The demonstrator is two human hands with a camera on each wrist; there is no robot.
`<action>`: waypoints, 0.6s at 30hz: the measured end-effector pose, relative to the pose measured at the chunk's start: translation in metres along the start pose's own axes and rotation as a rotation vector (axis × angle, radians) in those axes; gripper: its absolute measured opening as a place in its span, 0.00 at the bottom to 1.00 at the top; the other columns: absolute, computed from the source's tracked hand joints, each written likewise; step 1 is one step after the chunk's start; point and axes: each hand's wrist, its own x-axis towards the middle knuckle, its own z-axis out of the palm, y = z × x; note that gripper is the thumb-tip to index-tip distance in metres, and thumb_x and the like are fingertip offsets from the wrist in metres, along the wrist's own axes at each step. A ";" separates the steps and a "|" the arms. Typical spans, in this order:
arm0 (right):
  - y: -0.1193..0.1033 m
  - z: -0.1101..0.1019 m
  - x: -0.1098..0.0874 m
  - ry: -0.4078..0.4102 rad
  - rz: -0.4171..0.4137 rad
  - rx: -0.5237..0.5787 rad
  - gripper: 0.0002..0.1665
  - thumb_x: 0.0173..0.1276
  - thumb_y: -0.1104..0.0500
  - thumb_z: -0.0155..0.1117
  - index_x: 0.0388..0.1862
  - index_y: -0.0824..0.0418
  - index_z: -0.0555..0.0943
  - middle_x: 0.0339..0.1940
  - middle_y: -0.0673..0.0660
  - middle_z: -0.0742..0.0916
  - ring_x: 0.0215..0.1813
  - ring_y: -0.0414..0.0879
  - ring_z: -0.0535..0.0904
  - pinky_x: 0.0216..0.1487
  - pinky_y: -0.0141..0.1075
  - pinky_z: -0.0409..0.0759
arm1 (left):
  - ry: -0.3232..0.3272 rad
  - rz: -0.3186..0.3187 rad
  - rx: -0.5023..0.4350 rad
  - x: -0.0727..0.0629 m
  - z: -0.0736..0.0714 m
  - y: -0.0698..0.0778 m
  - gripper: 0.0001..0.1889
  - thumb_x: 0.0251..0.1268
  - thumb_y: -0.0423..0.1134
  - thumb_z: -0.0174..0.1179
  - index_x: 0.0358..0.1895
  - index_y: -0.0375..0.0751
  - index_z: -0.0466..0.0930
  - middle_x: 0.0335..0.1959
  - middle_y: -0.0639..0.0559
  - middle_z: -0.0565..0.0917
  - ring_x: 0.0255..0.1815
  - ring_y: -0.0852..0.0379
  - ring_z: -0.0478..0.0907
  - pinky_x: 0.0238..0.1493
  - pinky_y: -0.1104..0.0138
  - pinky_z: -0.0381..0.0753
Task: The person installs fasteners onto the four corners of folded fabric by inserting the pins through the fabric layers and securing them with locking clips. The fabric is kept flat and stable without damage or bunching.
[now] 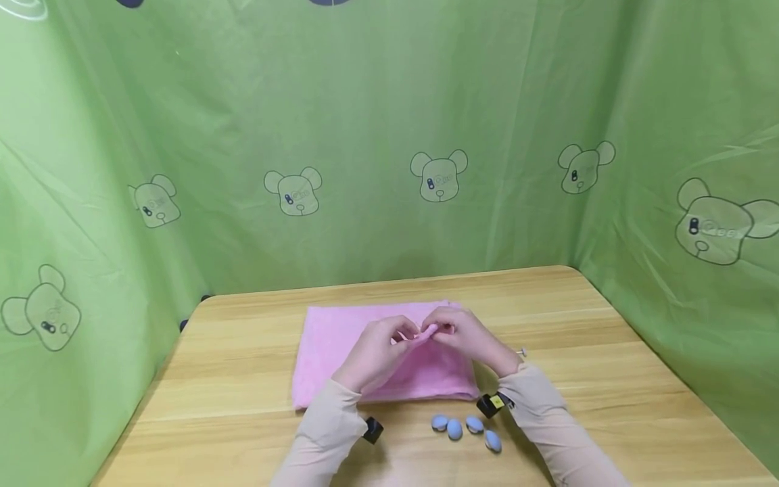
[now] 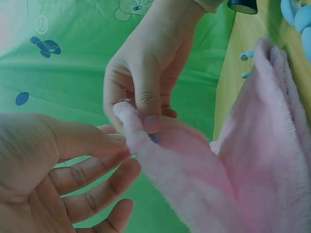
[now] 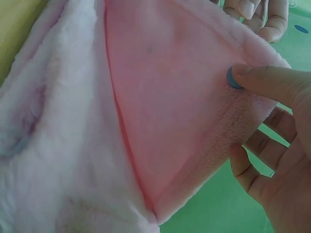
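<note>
A pink plush cloth [image 1: 341,331] lies folded on the table, with one corner lifted between the two hands. My right hand [image 1: 465,333] pinches this raised corner. Its thumb presses a small blue disc [image 3: 233,78] against the cloth's smooth inner side, while the fingers are behind the fabric. From the other side, my left hand [image 1: 380,348] pinches the cloth's edge between thumb and index fingertip; its other fingers [image 2: 92,204] spread loosely below. What lies under the right fingertips is hidden.
Several blue oval pieces [image 1: 454,429] lie on the wooden table [image 1: 243,379] in front of the cloth. A small pale pin-like piece [image 1: 522,352] rests beside the right wrist. Green printed curtains [image 1: 377,223] surround the back and sides.
</note>
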 end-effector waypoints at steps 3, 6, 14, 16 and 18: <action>0.001 0.000 0.000 0.001 0.008 0.003 0.12 0.56 0.69 0.70 0.37 0.57 0.85 0.34 0.51 0.89 0.35 0.34 0.76 0.41 0.33 0.77 | 0.002 0.011 0.006 0.000 -0.006 -0.001 0.06 0.65 0.36 0.61 0.42 0.47 0.83 0.38 0.56 0.87 0.37 0.63 0.81 0.46 0.65 0.82; 0.001 0.000 0.001 0.004 0.008 0.010 0.12 0.55 0.70 0.70 0.38 0.58 0.85 0.35 0.52 0.89 0.36 0.34 0.77 0.40 0.31 0.78 | -0.003 0.036 0.016 0.000 -0.012 -0.001 0.08 0.63 0.32 0.61 0.44 0.42 0.82 0.40 0.51 0.87 0.38 0.59 0.82 0.47 0.62 0.82; 0.000 0.000 0.002 -0.006 0.027 0.024 0.13 0.56 0.71 0.69 0.38 0.58 0.85 0.35 0.53 0.89 0.35 0.36 0.78 0.38 0.29 0.78 | -0.107 0.066 0.009 -0.006 -0.020 0.010 0.09 0.63 0.33 0.62 0.46 0.41 0.82 0.41 0.50 0.86 0.39 0.59 0.82 0.44 0.70 0.81; 0.000 -0.001 0.002 -0.014 0.039 0.029 0.13 0.56 0.71 0.69 0.38 0.57 0.85 0.35 0.52 0.89 0.36 0.37 0.79 0.39 0.29 0.79 | -0.195 0.086 0.039 -0.008 -0.018 0.015 0.10 0.62 0.31 0.61 0.47 0.41 0.82 0.42 0.50 0.87 0.40 0.62 0.81 0.44 0.74 0.80; 0.001 0.000 0.002 -0.018 0.040 0.023 0.13 0.56 0.71 0.69 0.38 0.58 0.85 0.36 0.53 0.89 0.36 0.38 0.80 0.39 0.29 0.79 | -0.302 0.114 0.087 -0.010 -0.014 0.018 0.12 0.61 0.31 0.62 0.48 0.42 0.82 0.42 0.51 0.87 0.40 0.64 0.81 0.44 0.76 0.79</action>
